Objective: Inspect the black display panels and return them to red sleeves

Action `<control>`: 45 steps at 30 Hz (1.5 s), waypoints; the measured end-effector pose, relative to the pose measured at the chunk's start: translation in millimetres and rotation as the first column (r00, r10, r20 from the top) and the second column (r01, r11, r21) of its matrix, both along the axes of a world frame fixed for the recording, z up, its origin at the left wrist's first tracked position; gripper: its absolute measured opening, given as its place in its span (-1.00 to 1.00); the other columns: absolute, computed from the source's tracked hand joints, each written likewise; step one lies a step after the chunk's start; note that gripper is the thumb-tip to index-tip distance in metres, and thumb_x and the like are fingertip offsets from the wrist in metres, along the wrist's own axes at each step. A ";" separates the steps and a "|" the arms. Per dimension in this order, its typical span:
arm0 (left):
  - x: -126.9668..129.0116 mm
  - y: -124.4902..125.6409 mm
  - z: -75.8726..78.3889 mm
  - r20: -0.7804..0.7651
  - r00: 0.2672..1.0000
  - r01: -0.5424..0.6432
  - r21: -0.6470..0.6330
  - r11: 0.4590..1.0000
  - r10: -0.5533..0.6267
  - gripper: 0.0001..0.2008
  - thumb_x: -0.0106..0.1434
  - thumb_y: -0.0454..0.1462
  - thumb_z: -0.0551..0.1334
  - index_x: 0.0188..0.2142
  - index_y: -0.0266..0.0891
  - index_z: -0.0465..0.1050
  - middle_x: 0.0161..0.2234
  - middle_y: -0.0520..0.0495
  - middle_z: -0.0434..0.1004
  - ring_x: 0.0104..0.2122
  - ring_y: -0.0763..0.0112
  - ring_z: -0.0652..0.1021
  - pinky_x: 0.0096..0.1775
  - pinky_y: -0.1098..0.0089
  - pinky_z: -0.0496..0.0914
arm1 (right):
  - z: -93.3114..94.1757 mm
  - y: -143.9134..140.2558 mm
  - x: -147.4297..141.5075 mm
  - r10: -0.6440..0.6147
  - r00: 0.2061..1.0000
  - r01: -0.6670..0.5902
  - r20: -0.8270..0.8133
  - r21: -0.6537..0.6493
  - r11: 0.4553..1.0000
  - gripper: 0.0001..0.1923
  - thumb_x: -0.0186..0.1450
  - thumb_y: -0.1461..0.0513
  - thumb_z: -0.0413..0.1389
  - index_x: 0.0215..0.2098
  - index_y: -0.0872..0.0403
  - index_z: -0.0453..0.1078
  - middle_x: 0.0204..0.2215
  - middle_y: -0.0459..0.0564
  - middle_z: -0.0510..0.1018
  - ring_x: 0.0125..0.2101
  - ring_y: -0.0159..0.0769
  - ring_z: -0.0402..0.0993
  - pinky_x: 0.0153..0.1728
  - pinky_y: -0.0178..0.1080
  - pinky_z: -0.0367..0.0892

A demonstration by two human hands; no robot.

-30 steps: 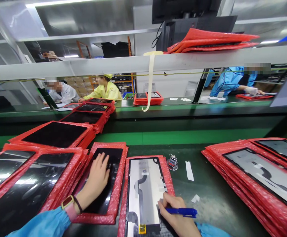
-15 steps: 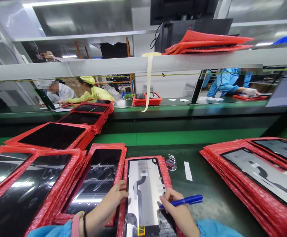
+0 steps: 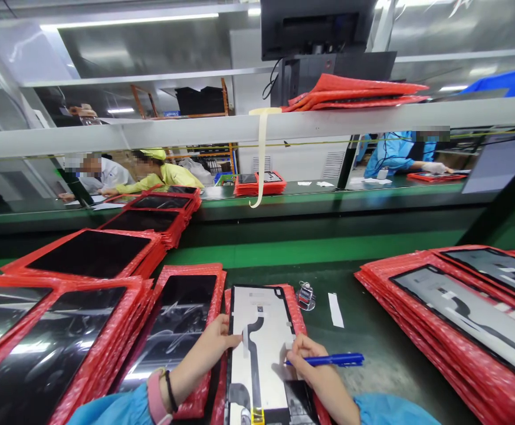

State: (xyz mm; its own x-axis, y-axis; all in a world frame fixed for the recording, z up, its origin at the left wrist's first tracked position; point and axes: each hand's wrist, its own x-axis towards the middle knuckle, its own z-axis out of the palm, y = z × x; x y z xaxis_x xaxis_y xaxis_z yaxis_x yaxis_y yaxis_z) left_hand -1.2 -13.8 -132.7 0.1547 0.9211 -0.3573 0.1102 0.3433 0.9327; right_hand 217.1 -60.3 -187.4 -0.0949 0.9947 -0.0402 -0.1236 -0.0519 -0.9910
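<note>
A display panel (image 3: 268, 348) lies back side up over a red bubble-wrap bag (image 3: 299, 316), with a dark flex cable running down its pale back. My left hand (image 3: 219, 342) grips its left edge, thumb on top and fingers at the side, partly hidden. In my right hand (image 3: 312, 360) is a blue pen (image 3: 334, 359), pointing left, while the fingertips touch the panel's right edge. Just left of my left hand rests another panel, glossy black side up (image 3: 186, 313), on its own red bag.
Stacked black panels on red bags (image 3: 84, 330) fill the left side. Stacked panels with pale backs (image 3: 456, 307) stand at the right. A white paper strip (image 3: 335, 310) and a small clear-and-metal item (image 3: 305, 296) lie on the green bench. Tape (image 3: 261, 159) hangs from the shelf bar. Co-workers sit opposite.
My left hand has shifted up along the panel, its thumb now over the edge. The panel sits slightly differently on its bag. The pen stays in my right hand. The view has tilted up slightly.
</note>
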 end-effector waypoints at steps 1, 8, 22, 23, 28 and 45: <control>-4.3 1.4 -1.9 -0.029 1.000 0.011 0.006 1.000 -0.011 -0.77 -0.04 -0.37 0.33 -0.37 -0.25 0.34 -0.47 0.05 0.49 -0.48 0.40 0.47 -0.31 0.31 0.32 | -0.2 -0.1 -0.2 0.002 1.000 -0.002 -0.008 -0.001 1.000 -0.46 0.04 -0.18 0.24 -0.58 0.05 0.16 -0.75 -0.32 0.11 -0.69 -0.54 -0.12 -0.63 -0.38 -0.10; -11.1 5.1 3.4 -0.019 1.000 -0.001 0.098 0.995 0.003 -0.72 -0.14 -0.28 0.43 -0.51 -0.19 0.33 -0.63 0.16 0.36 -0.50 0.36 0.44 -0.33 0.34 0.28 | 6.9 -1.6 -0.2 0.023 0.999 -0.025 -0.045 -0.023 0.999 -0.50 0.03 -0.12 0.29 -0.58 0.07 0.22 -0.75 -0.26 0.26 -0.70 -0.54 0.00 -0.63 -0.39 -0.07; 15.2 -16.9 20.3 0.384 0.896 -0.256 0.038 0.966 0.222 -0.54 -0.01 -0.41 0.26 -0.06 -0.31 0.38 -0.15 -0.21 0.63 -0.21 0.12 0.62 -0.17 0.24 0.43 | 27.8 0.5 28.9 -0.099 0.985 0.114 -0.140 0.104 0.988 -0.66 0.16 -0.03 0.25 -0.32 0.07 0.46 -0.57 -0.13 0.44 -0.59 -0.44 0.24 -0.59 -0.38 0.09; 12.1 -16.0 25.3 0.399 0.886 -0.277 0.054 0.959 0.234 -0.57 0.02 -0.38 0.28 -0.06 -0.31 0.40 -0.13 -0.22 0.62 -0.20 0.12 0.62 -0.15 0.24 0.42 | 34.8 2.3 33.0 -0.127 0.978 0.146 -0.164 0.115 0.982 -0.65 0.19 -0.04 0.21 -0.25 0.05 0.47 -0.51 -0.08 0.50 -0.56 -0.40 0.31 -0.58 -0.37 0.15; 3.2 -17.1 47.0 0.473 0.838 -0.370 0.122 0.921 0.274 -0.59 0.13 -0.24 0.31 -0.01 -0.26 0.41 -0.09 -0.16 0.61 -0.10 0.18 0.59 -0.02 0.25 0.38 | 81.2 5.1 34.2 -0.093 0.990 0.100 -0.110 0.061 0.993 -0.49 0.28 -0.12 0.04 0.01 0.04 0.38 -0.38 0.11 0.66 -0.35 -0.13 0.57 -0.38 -0.17 0.40; 1.2 -32.8 108.0 0.485 0.815 -0.441 0.163 0.882 0.318 -0.36 0.09 -0.20 0.38 0.17 -0.09 0.29 -0.06 -0.06 0.61 -0.14 0.22 0.61 -0.24 0.43 0.52 | 151.3 -6.9 -1.7 -0.046 0.988 0.010 0.149 0.229 0.973 -0.82 0.17 0.14 0.16 -0.31 0.06 0.50 -0.58 -0.17 0.28 -0.50 -0.34 0.22 -0.41 -0.27 0.23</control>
